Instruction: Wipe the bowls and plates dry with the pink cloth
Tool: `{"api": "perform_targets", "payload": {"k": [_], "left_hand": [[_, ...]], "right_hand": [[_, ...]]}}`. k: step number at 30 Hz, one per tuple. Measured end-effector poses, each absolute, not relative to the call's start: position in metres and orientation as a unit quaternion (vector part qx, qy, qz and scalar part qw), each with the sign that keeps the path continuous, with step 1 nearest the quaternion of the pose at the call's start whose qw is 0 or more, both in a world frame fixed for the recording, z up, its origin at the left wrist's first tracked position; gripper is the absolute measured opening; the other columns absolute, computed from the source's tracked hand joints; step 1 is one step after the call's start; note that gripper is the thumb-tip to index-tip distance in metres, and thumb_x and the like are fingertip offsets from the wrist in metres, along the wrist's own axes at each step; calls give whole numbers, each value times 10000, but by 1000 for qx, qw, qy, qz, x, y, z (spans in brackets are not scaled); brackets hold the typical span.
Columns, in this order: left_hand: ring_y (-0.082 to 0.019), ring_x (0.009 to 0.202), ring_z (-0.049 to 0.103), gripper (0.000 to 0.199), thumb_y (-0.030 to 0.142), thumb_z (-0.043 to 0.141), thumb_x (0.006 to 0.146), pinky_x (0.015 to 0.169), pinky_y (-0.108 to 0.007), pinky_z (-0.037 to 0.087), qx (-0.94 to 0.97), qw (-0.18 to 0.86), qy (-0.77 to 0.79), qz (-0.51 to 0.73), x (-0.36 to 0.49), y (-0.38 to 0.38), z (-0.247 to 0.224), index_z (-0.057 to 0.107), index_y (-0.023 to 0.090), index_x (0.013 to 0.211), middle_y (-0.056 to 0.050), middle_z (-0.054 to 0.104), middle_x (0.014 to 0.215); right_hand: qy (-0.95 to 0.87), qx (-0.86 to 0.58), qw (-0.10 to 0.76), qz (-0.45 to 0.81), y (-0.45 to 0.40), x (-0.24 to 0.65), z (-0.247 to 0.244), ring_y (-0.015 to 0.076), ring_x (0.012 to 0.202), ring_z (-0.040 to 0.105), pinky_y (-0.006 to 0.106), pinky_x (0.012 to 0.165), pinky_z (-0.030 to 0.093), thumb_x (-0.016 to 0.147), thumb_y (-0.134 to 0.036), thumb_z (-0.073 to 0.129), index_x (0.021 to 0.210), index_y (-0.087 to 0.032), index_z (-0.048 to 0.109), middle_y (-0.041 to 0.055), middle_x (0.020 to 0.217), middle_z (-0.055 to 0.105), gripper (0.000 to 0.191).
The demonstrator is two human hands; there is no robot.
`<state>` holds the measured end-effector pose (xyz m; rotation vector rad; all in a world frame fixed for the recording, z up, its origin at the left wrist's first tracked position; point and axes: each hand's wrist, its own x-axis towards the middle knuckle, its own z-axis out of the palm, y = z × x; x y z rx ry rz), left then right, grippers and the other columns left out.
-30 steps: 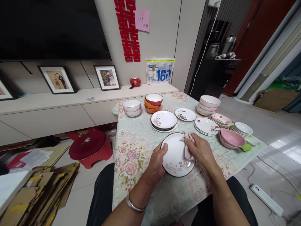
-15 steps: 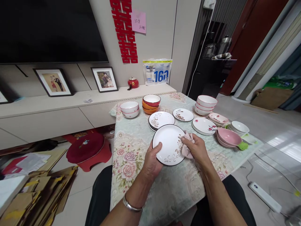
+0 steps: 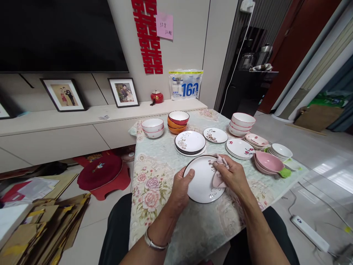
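A white plate with a dark rim and brown floral pattern is held tilted above the table. My left hand grips its left edge, thumb on the upper face and fingers underneath. My right hand is closed on a pale pink cloth, pressed against the plate's right rim over the pattern. Just beyond lies a stack of similar dark-rimmed plates. Another brown-flowered plate rests to the right of that stack.
On the flowered tablecloth stand white bowls, orange and red bowls, pink-rimmed bowls, red-flowered plates, pink dishes and small white bowls. A red stool is at the left, a power strip on the floor at right.
The plate has moved down and slightly right, nearer to me, with both hands. The cloth stays on its right rim. The stack behind shows more fully.
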<state>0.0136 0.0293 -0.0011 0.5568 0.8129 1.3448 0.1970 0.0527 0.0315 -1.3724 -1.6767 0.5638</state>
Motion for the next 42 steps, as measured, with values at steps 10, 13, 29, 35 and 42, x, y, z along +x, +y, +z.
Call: {"api": "perform_targets", "payload": {"k": [10, 13, 29, 35, 42], "left_hand": [[-273, 923, 729, 613, 349, 833, 686, 899, -422, 558, 122, 608, 358, 699, 12, 36, -2, 624, 131, 1220, -140, 759, 1069], [-279, 954, 722, 626, 305, 835, 679, 904, -421, 555, 129, 624, 346, 689, 12, 36, -1, 615, 136, 1240, -148, 746, 1114], [-244, 864, 720, 443, 362, 775, 761, 769, -322, 555, 323, 638, 342, 610, 12, 32, -10, 683, 123, 1122, -111, 770, 985], [-281, 1003, 709, 537, 361, 811, 719, 933, -404, 535, 204, 611, 343, 683, 16, 34, -6, 656, 130, 1177, -126, 757, 1080], [-298, 1103, 677, 535, 340, 785, 759, 994, -441, 514, 136, 616, 312, 710, 13, 38, -1, 630, 135, 1228, -158, 723, 1177]], "right_hand": [[-485, -507, 463, 541, 62, 183, 0, 125, 562, 449, 237, 505, 314, 704, -521, 753, 754, -168, 604, -8, 639, 575, 386], [-431, -494, 504, 561, 65, 177, -6, 119, 546, 443, 236, 501, 315, 667, -506, 783, 778, -169, 611, -18, 632, 574, 394], [-656, -553, 461, 226, 47, 198, 38, 136, 625, 488, 241, 598, 369, 860, -458, 627, 804, -199, 632, -29, 656, 571, 265], [-564, -534, 474, 414, 57, 195, 17, 121, 581, 431, 236, 533, 338, 778, -538, 693, 684, -191, 535, -32, 615, 520, 393], [-425, -467, 498, 595, 60, 171, -3, 102, 519, 429, 226, 488, 310, 676, -503, 800, 755, -163, 627, -27, 595, 563, 389]]}}
